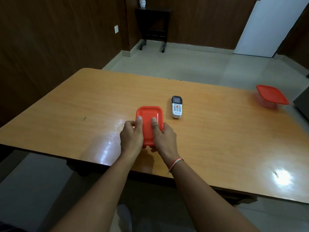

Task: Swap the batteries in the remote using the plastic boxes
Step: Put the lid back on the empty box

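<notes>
Both hands hold a small plastic box with an orange-red lid (149,122) over the near part of the wooden counter (83,104). The left hand (132,136) wraps around the box's left side, its thumb pressed flat on the lid, and the right hand (164,138) mirrors it on the right side, thumb also lying on the lid; the remaining fingers of both hands curl under or around the box, so its clear body is mostly hidden. Whether the box rests on the counter or is raised just above it cannot be told. A thin red-and-white thread bracelet (175,163) circles the right wrist. Just beside the box, to its right and slightly farther away, a white remote (176,107) with a dark display end lies face up on the counter, buttons showing, apart from the box and from both hands. Well apart, near the far right edge of the counter, a second plastic box (271,96) with a red lid sits closed, its transparent body visible beneath the lid. Beyond the counter, a dark side table on castors (153,25) stands against the wood-panelled wall, carrying a small white owl figure (142,3).
</notes>
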